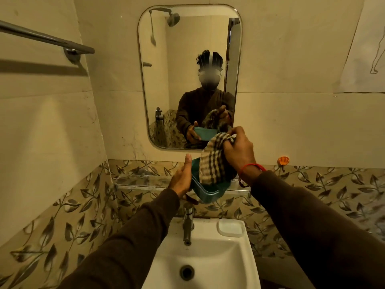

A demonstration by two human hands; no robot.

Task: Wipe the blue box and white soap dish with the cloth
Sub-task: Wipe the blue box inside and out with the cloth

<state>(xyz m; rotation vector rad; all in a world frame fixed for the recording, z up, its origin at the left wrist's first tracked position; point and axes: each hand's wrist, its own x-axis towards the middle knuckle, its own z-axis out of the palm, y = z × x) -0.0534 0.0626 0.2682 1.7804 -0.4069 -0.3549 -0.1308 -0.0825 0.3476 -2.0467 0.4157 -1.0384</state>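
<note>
Fingers [233,140] of the right hand [239,152] bunch the cloth [211,161] into the box [205,189], cradled by the left hand [181,178] at 12 o'clock above the sink [208,255]; its one-sided hold risks dropping it.

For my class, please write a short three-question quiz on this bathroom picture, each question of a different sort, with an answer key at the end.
1. True or false: the white soap dish is held in the left hand.
2. Multiple choice: where does the checked cloth hang? A) over the towel rail B) into the blue box C) in the sink
3. Fill in: the right hand grips the ____.

Key
1. False: it sits on the sink's rim, right of the tap; the left hand holds the blue box.
2. B
3. cloth
</note>
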